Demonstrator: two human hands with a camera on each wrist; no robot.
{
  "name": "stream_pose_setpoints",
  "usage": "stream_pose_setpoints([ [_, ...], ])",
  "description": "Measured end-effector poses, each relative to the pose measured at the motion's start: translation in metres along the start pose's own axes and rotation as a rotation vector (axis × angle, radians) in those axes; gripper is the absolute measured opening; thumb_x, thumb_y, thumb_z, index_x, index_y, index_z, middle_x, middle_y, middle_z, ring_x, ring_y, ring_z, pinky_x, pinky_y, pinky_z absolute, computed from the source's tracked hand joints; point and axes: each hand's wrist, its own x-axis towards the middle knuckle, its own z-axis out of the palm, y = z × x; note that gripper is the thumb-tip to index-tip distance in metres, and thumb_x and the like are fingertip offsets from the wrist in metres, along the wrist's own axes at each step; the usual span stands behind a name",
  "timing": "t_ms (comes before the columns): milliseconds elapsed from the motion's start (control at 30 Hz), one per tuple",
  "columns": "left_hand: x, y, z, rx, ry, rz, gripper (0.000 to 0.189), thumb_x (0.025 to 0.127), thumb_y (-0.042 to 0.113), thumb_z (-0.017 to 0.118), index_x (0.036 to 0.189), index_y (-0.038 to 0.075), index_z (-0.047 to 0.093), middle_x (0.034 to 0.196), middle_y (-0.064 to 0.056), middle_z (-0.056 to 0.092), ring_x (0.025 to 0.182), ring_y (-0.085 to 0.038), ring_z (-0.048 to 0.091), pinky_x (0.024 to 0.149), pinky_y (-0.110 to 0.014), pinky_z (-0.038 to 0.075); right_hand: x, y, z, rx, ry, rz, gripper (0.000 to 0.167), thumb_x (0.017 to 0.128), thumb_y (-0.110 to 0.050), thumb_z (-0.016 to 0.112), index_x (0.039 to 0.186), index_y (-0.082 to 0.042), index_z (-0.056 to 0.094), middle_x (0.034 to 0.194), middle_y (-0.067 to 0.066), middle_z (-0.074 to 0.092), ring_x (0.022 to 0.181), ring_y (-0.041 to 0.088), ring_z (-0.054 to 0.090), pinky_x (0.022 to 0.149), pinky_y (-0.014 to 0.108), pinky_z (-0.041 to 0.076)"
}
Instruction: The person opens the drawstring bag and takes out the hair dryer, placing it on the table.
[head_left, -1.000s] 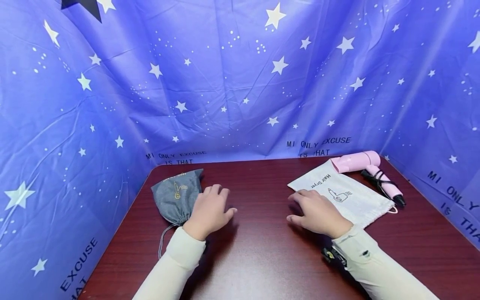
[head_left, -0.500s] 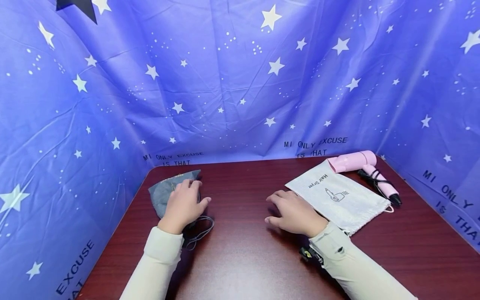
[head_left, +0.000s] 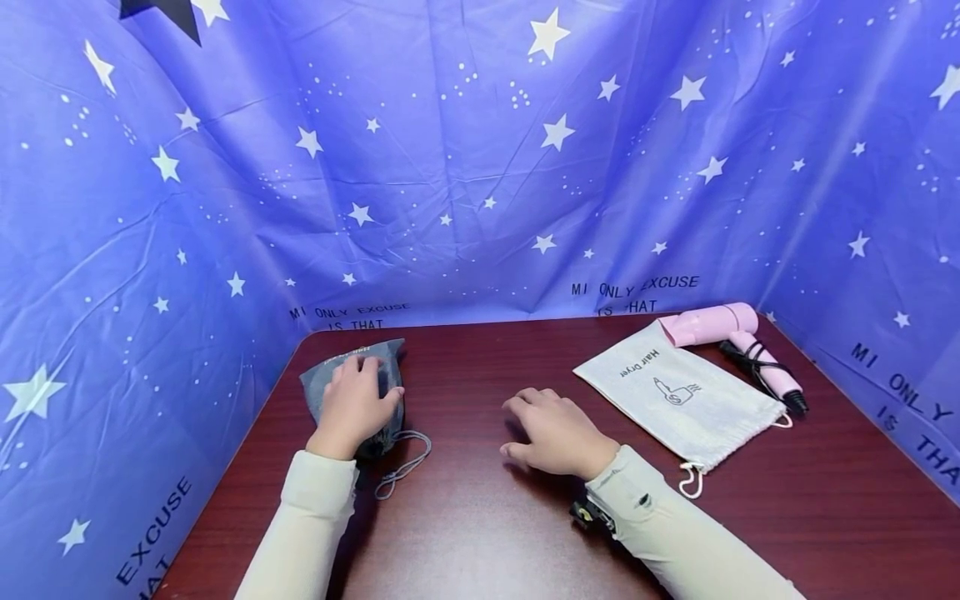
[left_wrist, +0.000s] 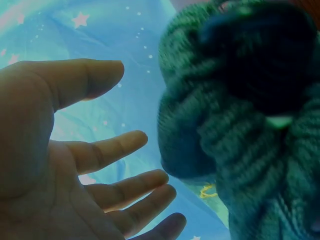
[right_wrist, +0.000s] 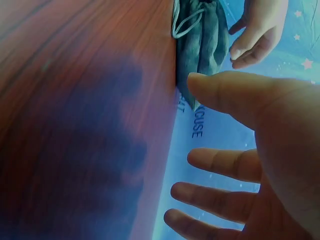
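Reddish-brown table (head_left: 480, 517); on it gray drawstring bag (head_left: 389, 372), white drawstring bag (head_left: 667, 415), pink hair dryer (head_left: 716, 324).

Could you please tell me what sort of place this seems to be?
Perhaps a makeshift indoor booth: star-printed cloth surrounds the visible sides of a dark red table, where a pink hair dryer lies.

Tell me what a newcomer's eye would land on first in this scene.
Most likely the blue star-patterned curtain, which rises behind the table and along both sides. Next, perhaps, the pink hair dryer near the table's far right corner, by the printed white bag. Then the person's left hand, above the gray bag, and right hand, over the table's middle.
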Motion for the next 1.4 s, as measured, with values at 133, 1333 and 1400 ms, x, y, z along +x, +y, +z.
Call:
stream_pose_setpoints([
  [133,0.001,-0.007,-0.002,-0.018,0.001,-0.015,0.06,0.096,0.036,0.07,0.142,0.0,0.055,0.15,-0.03,0.045,0.135,-0.05,0.045,0.105,-0.069,0.038,0.008,-0.01,0.004,0.01,-0.009,-0.016,0.06,0.085,-0.052,0.077,0.131,-0.014,0.066,0.129,0.007,0.066,0.115,0.032,0.064,0.092,0.05,0.053],
  [1333,0.01,-0.049,-0.003,-0.084,-0.105,-0.179,0.073,0.108,0.049,0.042,0.157,-0.003,0.032,0.161,-0.036,0.023,0.144,-0.062,0.027,0.112,-0.076,0.026,0.055,-0.081,0.025,0.012,-0.066,-0.1,0.079,0.092,-0.063,0.064,0.151,-0.012,0.048,0.144,0.007,0.058,0.126,0.03,0.06,0.099,0.047,0.052],
  [1400,0.011,-0.051,-0.002,-0.087,-0.119,-0.185,0.073,0.108,0.049,0.041,0.158,-0.003,0.031,0.162,-0.037,0.022,0.145,-0.062,0.025,0.113,-0.076,0.025,0.058,-0.084,0.026,0.012,-0.062,-0.106,0.08,0.092,-0.064,0.064,0.151,-0.012,0.048,0.144,0.007,0.057,0.126,0.03,0.06,0.099,0.047,0.053],
])
